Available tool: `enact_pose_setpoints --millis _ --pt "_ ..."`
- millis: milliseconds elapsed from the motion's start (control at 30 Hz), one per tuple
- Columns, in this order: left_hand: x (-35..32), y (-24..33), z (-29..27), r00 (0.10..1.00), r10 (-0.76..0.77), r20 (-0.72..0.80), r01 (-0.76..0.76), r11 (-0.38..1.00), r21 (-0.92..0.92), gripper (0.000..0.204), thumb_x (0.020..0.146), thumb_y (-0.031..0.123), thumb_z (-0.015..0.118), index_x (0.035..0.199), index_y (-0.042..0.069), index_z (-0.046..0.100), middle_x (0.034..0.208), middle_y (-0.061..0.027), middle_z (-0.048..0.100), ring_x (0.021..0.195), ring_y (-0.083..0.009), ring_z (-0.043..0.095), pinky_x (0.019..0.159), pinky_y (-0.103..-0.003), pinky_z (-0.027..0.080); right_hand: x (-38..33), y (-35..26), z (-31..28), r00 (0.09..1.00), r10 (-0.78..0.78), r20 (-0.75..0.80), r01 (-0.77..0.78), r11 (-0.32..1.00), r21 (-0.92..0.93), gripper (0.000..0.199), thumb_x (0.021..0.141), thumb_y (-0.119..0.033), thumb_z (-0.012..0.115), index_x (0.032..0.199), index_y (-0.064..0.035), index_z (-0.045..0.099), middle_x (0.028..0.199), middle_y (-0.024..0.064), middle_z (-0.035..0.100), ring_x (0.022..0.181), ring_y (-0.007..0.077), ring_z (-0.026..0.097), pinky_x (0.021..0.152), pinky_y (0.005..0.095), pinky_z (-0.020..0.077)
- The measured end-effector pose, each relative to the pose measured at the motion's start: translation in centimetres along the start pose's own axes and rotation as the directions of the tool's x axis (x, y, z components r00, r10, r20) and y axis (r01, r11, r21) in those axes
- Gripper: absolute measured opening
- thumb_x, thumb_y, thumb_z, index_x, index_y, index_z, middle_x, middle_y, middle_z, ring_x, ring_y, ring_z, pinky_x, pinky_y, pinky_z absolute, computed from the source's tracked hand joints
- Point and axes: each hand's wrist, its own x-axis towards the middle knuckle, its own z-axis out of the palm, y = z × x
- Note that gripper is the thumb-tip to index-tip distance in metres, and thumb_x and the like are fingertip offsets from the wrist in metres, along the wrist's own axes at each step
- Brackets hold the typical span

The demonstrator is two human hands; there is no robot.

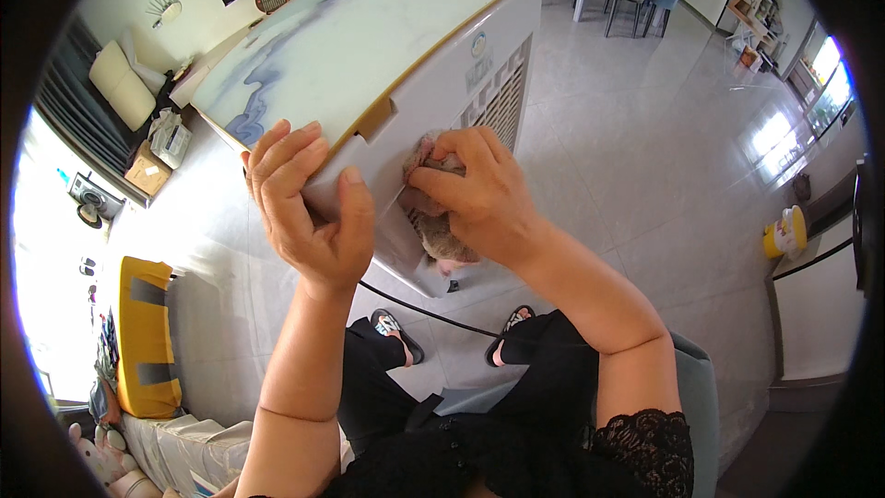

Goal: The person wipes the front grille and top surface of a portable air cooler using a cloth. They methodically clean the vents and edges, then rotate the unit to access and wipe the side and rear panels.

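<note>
A large white box-shaped unit [433,83] with a pale marbled top [369,28] stands in front of me, one corner pointing toward me. My left hand [309,207] rests around that near corner. Its fingers are stretched and spread along one side and the top edge, with the thumb apart on the other side. Pinched in my right hand [479,189] is a crumpled grey-brown cloth [442,238], pressed against the unit's right side near a slotted opening. Part of the cloth hangs below my fingers. My right palm and some of the slots are hidden.
A black cable [424,311] runs from low on the unit past my slippered feet [396,332]. Grey vent slats [502,106] mark the unit's right side. A yellow piece of furniture [143,341] and a pale sofa [184,447] are at left. To the right stands a yellow bucket [785,232].
</note>
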Motion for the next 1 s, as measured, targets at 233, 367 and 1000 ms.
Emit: enact_pose_setpoints --millis 233,367,1000 --pt "0.0 0.1 0.0 1.000 0.000 0.014 0.000 1.000 0.009 0.034 0.071 -0.001 0.063 0.104 0.001 0.058 0.108 -0.0144 0.063 0.112 -0.0351 0.055 0.103 -0.047 0.034 0.6 8.4 -0.8 0.991 0.089 -0.103 -0.108 0.975 -0.193 0.021 0.071 -0.006 0.069 0.090 -0.0142 0.073 0.100 0.0065 0.058 0.095 0.0279 0.055 0.079 0.0367 0.0482" --pt "-0.2 0.0 0.0 1.000 0.001 0.027 -0.001 1.000 0.005 0.035 0.072 0.000 0.062 0.107 0.002 0.057 0.111 -0.0136 0.062 0.117 -0.0338 0.052 0.106 -0.048 0.032 1.6 13.1 -1.5 0.990 0.106 -0.095 -0.127 0.958 -0.257 0.024 0.071 -0.003 0.070 0.091 -0.0154 0.074 0.101 0.0064 0.057 0.097 0.0287 0.055 0.080 0.0383 0.0490" --pt "-0.7 -0.3 -0.3 0.995 -0.006 0.096 0.004 1.000 0.018 0.033 0.080 0.006 0.060 0.112 0.004 0.053 0.118 -0.0127 0.058 0.123 -0.0336 0.047 0.110 -0.048 0.028 1.7 29.0 -2.1 0.902 0.368 -0.224 -0.428 0.819 -0.381 0.034 0.076 0.001 0.061 0.098 -0.0213 0.074 0.108 0.0087 0.056 0.107 0.0307 0.053 0.089 0.0393 0.0484"
